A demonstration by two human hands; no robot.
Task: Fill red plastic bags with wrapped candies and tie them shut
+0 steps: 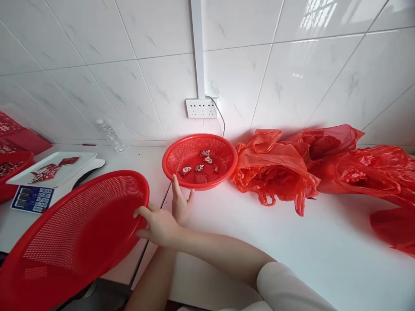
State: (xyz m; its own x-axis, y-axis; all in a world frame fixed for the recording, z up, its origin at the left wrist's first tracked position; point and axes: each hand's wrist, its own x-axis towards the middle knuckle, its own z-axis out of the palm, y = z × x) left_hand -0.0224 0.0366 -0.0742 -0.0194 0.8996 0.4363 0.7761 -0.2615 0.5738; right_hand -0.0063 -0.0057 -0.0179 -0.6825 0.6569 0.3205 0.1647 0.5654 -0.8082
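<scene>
My arms cross. My right hand [158, 224] reaches over to the left, its fingers closed on the rim of a large red plastic mesh basket [94, 224]. That basket is tilted on its side, and its visible inside holds no items. Beneath the right forearm, my left hand [182, 203] is at the near rim of a smaller red mesh basket [167, 166]. One finger touches this rim, with another finger spread apart from it; the rest are hidden. Several small wrapped candies [199, 168] lie in the smaller basket, which rests on the white table against the wall.
Red plastic bags [275, 168] lie crumpled along the right. At left stand a digital scale [32, 198] with red packets on its white tray [73, 166], a clear bottle [110, 136] lying by the wall, and another red basket [24, 162]. A wall socket [201, 108] has a cable.
</scene>
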